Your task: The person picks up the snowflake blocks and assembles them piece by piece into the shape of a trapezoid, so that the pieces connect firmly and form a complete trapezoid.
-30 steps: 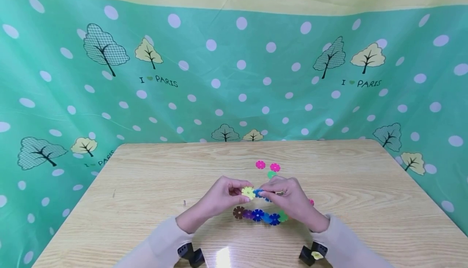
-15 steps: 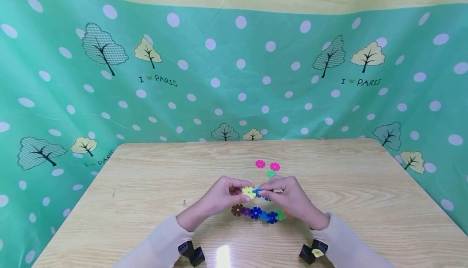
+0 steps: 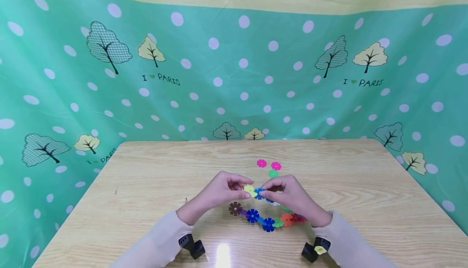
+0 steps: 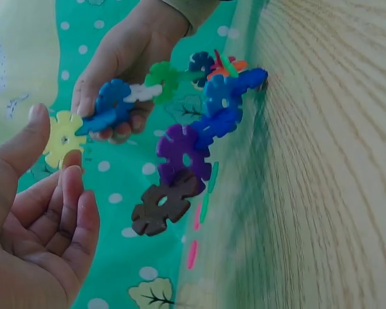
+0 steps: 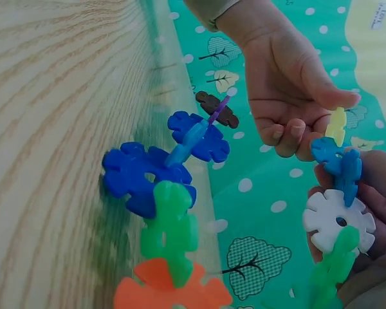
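Note:
My left hand [image 3: 226, 188] pinches a yellow notched flower disc [image 4: 56, 145] by its edge, thumb on one side and finger on the other. It slots into a blue flower disc [image 3: 258, 194], which my right hand [image 3: 290, 195] grips between thumb and fingers. From there the linked chain runs through a white disc [image 5: 314, 222] and green ones, then curves round below the hands. Its lower stretch has an orange disc [image 5: 174, 295], a dark blue disc [image 5: 132, 174] and a purple disc [image 4: 170, 154]. A brown disc [image 4: 151, 215] ends it. My right hand hides part of the chain in the head view.
Two loose pink discs [image 3: 261, 163] and a loose green disc [image 3: 273, 173] lie on the wooden table [image 3: 164, 166] beyond the hands. A green dotted curtain [image 3: 197, 56] hangs behind the table. Black cameras [image 3: 191, 247] are strapped at both wrists.
The yellow disc has tilted between the left fingers. The chain's lower stretch has shifted slightly left, and its orange and red discs now show beside the right hand.

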The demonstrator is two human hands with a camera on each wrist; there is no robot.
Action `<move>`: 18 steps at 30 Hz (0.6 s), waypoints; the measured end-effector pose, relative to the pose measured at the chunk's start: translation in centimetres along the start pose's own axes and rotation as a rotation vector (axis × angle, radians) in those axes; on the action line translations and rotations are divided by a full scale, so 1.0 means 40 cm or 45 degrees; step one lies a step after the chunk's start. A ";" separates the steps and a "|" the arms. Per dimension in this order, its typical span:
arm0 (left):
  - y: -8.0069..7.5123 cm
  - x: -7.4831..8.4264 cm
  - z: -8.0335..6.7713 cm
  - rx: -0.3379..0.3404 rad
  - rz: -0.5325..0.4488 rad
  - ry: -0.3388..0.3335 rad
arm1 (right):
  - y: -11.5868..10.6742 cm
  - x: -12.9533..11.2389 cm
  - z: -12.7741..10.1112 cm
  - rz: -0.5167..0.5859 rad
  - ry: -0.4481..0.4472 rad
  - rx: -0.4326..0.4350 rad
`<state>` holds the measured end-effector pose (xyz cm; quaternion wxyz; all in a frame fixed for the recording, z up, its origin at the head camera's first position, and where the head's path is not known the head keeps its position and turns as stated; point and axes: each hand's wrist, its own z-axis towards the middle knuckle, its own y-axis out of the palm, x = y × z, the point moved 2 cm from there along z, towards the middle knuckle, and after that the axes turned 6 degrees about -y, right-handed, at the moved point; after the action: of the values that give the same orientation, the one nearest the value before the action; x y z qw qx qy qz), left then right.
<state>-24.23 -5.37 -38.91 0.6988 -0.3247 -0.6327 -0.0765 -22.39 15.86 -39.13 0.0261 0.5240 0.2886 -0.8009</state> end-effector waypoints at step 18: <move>-0.049 -0.086 0.086 0.121 -0.067 -0.048 | -0.020 0.011 -0.013 0.060 -0.054 -0.091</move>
<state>-28.77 -6.03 -41.45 0.6990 -0.2759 -0.6571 -0.0587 -22.42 16.89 -39.30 0.0696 0.5125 0.3038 -0.8001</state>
